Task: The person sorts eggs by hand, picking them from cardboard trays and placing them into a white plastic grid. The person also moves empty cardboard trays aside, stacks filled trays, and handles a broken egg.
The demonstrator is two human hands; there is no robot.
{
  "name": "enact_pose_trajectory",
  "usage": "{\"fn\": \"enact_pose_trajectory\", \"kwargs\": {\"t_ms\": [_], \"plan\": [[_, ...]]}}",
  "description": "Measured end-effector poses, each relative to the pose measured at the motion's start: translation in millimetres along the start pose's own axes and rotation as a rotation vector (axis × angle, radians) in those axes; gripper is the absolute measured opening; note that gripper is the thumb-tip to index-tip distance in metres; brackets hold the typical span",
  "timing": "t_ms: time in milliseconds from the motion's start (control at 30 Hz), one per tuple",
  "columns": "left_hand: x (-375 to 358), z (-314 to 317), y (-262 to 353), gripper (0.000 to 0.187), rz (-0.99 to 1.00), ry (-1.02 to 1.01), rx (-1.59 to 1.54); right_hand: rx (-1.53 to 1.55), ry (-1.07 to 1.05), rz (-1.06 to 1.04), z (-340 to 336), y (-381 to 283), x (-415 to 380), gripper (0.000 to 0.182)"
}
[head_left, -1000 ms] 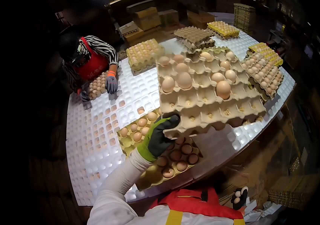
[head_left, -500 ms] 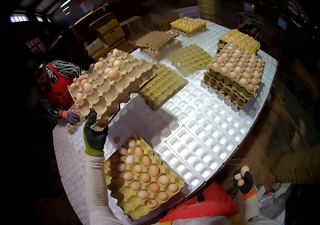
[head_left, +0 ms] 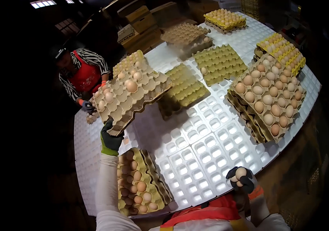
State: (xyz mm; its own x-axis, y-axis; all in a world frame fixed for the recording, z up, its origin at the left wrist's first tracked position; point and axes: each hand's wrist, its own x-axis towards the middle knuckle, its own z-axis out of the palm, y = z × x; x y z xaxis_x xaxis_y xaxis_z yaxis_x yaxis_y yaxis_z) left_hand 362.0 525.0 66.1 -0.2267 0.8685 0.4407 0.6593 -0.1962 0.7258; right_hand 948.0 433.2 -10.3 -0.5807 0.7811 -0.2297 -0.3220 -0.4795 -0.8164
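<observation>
Left hand (head_left: 111, 139) grip clenched on egg tray (head_left: 130, 96) corner, right hand (head_left: 240, 179) apparently grasping eggs (head_left: 240, 173)

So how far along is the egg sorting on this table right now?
Done: the stack at right carries a full top tray. In hand: the left hand holds a part-filled brown tray aloft; the right hand grips eggs. Left: the green trays are nearly empty, and the near tray has open cups.
</observation>
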Motion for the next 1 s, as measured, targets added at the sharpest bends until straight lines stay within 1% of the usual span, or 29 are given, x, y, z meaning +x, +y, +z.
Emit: {"fn": "enact_pose_trajectory", "kwargs": {"t_ms": [33, 67, 133, 167, 200, 233, 267, 300, 333, 367, 467, 533, 600, 667, 700, 767, 800, 867, 900, 933, 967, 1000], "plan": [[-3.4, -10.6, -3.1, 0.048, -0.067, -0.035, -0.098, -0.001, 0.005, 0.027, 0.7, -8.1, 9.9, 0.047], [-4.0, -21.1, 0.5, 0.053, -0.186, -0.046, -0.057, -0.002, 0.007, 0.055, 1.0, -14.0, 19.8, 0.047], [-8.9, -41.0, -13.9, 0.051, -0.124, -0.035, 0.056, 0.037, -0.006, 0.047, -3.9, -8.4, 38.2, 0.052], [-9.6, -49.5, -20.3, 0.049, -0.052, -0.023, 0.209, 0.047, -0.004, 0.059, -5.2, -5.8, 43.5, 0.052], [-12.0, -60.1, -28.6, 0.047, -0.08, -0.1, 0.168, 0.052, 0.001, 0.069, -6.0, -3.0, 50.3, 0.052], [-16.3, -64.9, -37.8, 0.046, -0.052, -0.087, 0.171, 0.045, -0.023, 0.07, -6.6, 0.0, 59.1, 0.053], [-23.9, -68.2, -53.9, 0.045, -0.024, -0.078, 0.173, 0.004, 0.033, 0.061, 5.9, -6.3, 65.1, 0.054], [-28.3, -72.4, -72.6, 0.057, -0.156, -0.116, 0.124, -0.026, 0.019, 0.073, 11.7, -9.2, 73.0, 0.054], [-34.9, -79.3, -90.3, 0.057, -0.22, -0.185, 0.148, -0.058, 0.008, 0.085, 16.9, -9.2, 81.1, 0.054], [-36.3, -79.0, -93.0, 0.058, -0.288, -0.195, 0.054, -0.056, 0.003, 0.1, 21.8, -6.3, 89.2, 0.053], [-44.3, -78.4, -123.9, 0.054, -0.311, -0.215, -0.113, -0.057, 0.017, 0.137, 42.1, 2.0, 105.6, 0.051], [-52.1, -71.5, -146.5, 0.04, -0.249, -0.223, -0.051, -0.065, 0.054, 0.138, 59.3, 9.2, 112.8, 0.05], [-55.8, -68.4, -164.4, 0.057, -0.297, -0.292, 0.031, -0.077, 0.028, 0.164, 71.9, 11.9, 118.8, 0.05], [-52.9, -69.7, -181.0, 0.058, -0.173, -0.375, 0.012, -0.065, 0.011, 0.163, 92.8, 10.9, 128.5, 0.05], [-44.4, -65.9, -170.3, 0.049, -0.573, -0.374, -0.238, -0.091, 0.019, 0.175, 102.9, 10.6, 131.9, 0.05], [-38.8, -61.6, -172.1, 0.04, -1.057, -0.404, -0.491, -0.067, -0.035, 0.146, 110.2, 19.3, 139.8, 0.052], [-38.8, -60.9, -181.2, 0.04, -1.146, -0.452, -0.478, -0.041, -0.062, 0.133, 117.7, 20.9, 143.2, 0.053], [-25.5, -66.6, -187.5, 0.037, -1.139, -0.655, 0.084, 0.014, -0.034, 0.126, 134.3, 22.6, 156.6, 0.053], [-17.7, -65.4, -174.4, 0.04, -1.013, -0.579, 0.326, -0.103, -0.051, 0.136, 136.7, 20.6, 165.2, 0.049], [-19.0, -65.6, -185.4, 0.043, -0.652, -0.51, 0.668, -0.169, -0.069, 0.117, 136.4, 22.9, 175.6, 0.041], [-17.6, -64.7, -169.8, 0.045, -0.484, -0.392, 0.646, -0.271, -0.002, 0.06, 150.4, 17.2, 183.0, 0.033], [-10.0, -58.5, -127.7, 0.04, -0.437, -0.329, 0.389, -0.298, 0.081, 0.146, 162.6, 9.5, 189.6, 0.033]]}}
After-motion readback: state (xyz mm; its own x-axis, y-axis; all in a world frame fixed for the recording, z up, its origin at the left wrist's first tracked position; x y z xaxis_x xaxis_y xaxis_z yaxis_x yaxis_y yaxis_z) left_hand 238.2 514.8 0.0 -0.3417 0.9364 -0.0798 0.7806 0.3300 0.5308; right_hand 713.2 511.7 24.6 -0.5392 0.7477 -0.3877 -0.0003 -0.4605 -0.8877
